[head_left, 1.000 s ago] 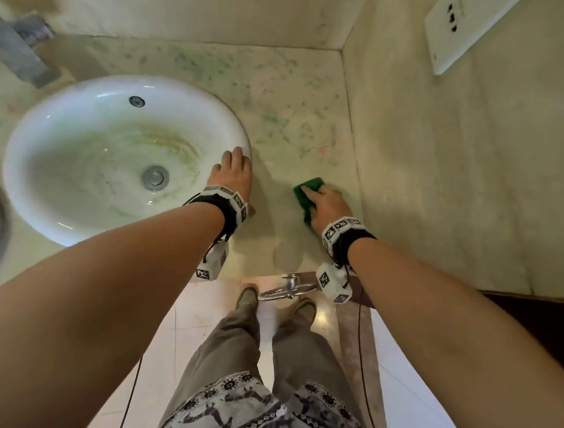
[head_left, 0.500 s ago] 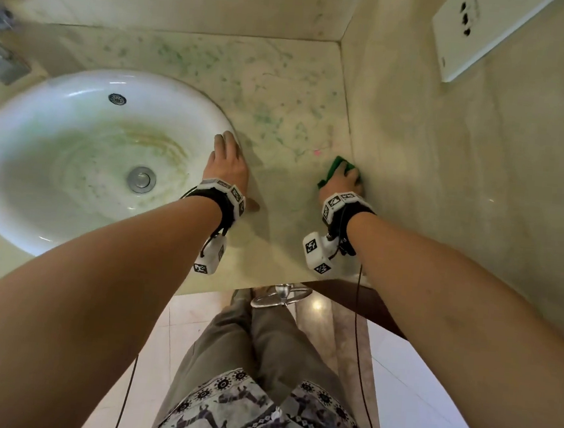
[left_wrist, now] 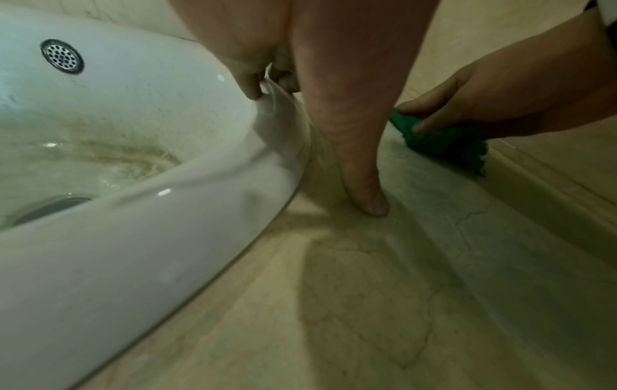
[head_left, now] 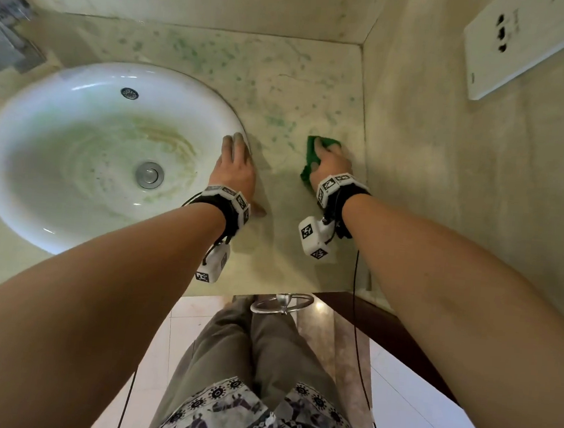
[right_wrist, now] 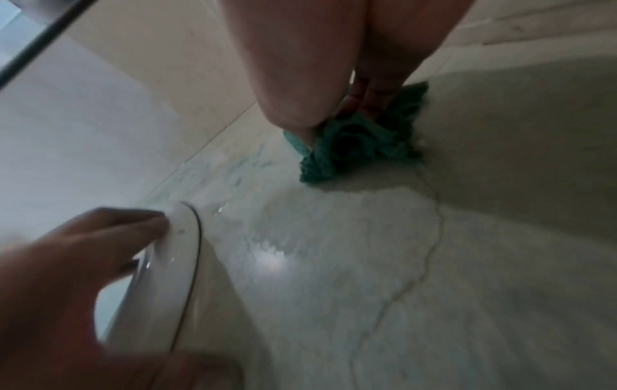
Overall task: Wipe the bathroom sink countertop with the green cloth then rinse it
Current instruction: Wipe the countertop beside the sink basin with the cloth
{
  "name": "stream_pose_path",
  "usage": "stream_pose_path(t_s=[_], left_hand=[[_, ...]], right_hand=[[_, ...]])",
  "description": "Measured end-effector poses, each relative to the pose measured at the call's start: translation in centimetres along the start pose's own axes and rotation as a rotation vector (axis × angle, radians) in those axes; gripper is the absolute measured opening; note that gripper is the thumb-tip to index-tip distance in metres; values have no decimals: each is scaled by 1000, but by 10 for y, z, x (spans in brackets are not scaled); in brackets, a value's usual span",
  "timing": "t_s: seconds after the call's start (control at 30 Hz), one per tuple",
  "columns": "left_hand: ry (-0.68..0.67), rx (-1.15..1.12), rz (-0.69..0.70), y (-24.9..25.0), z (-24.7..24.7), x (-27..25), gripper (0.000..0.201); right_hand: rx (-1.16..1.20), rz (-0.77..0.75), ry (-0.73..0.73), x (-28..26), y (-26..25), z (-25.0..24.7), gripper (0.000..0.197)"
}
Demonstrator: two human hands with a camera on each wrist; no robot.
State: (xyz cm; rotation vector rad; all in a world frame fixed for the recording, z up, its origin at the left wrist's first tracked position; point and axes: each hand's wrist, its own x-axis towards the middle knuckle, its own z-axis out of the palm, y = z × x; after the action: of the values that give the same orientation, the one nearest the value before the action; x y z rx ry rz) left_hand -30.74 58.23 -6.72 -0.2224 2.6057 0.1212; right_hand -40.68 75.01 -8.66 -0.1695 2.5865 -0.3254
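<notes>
— So, left to right: what was there?

— At the far left, a grey metal tap, then the round white ceramic basin, glossy, with brownish streaks round its steel drain. The left hand lay flat, fingers straight over the basin's rim, thumb tip pressed on the pale marble surface; its grip held nothing.

— And the cloth?

— The bunched green knitted cloth sat on that surface near the right wall, under the right hand, whose curled fingers pinched and pressed it down.

— Which step?

— Wiping, I'd judge. Green speckles marked the stone toward the back wall, so the next stroke probably called for firm pressure pushed away from the body. Rinsing was not yet done.

— Beyond that?

— A smooth beige wall with a white socket plate.
</notes>
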Motion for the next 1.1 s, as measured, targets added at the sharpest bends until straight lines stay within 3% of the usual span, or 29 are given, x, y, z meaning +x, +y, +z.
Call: stream_pose_path(t_s=[0.17,0.27,0.47,0.67,0.8,1.1], left_hand=[[-28,32,-17,5,-6,-1,150],[-27,63,-19,5,-7,-1,149],[-24,5,-12,2,-3,-1,147],[-31,-25,-20,1,-2,0,146],[-24,-41,-21,1,2,3,146],[-53,85,-30,6,-7,0,143]], right_hand=[[14,-203,14,-20,5,18,55],[-11,-227,14,-29,17,22,55],[-55,116,94,-34,25,19,70],[-126,269,118,12,13,-6,72],[-233,185,92,31,0,-22,66],[-25,-177,-2,6,16,0,61]])
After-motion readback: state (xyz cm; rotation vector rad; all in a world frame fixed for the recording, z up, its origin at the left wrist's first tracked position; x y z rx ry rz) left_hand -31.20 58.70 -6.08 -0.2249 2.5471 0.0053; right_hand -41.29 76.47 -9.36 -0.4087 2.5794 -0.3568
